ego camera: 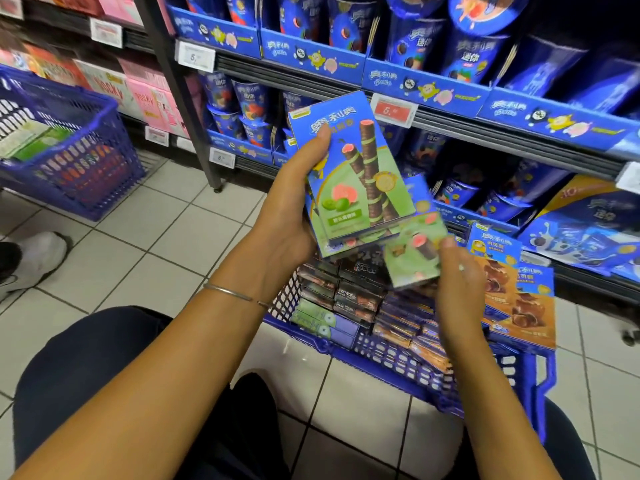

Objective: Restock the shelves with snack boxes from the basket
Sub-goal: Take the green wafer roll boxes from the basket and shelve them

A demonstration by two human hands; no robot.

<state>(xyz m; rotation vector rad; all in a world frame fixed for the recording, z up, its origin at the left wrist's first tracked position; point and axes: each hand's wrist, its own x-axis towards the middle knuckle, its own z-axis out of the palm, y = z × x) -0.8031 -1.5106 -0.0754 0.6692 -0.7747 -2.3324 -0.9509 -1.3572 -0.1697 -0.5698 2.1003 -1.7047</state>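
Far left, a second basket (69, 157) stands on open tiled floor (156, 230). At centre, the left hand (294, 202) is palm up, its fingers curled round a stack of green snack boxes (360, 168) raised before the shelves (485, 129). The blurred right hand (457, 289) meets a tilted box (415, 251) above the basket (398, 358). Its grip cannot be told.

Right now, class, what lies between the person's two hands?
Head view: a blurred green snack box, held by the right hand, just below the left hand's stack.
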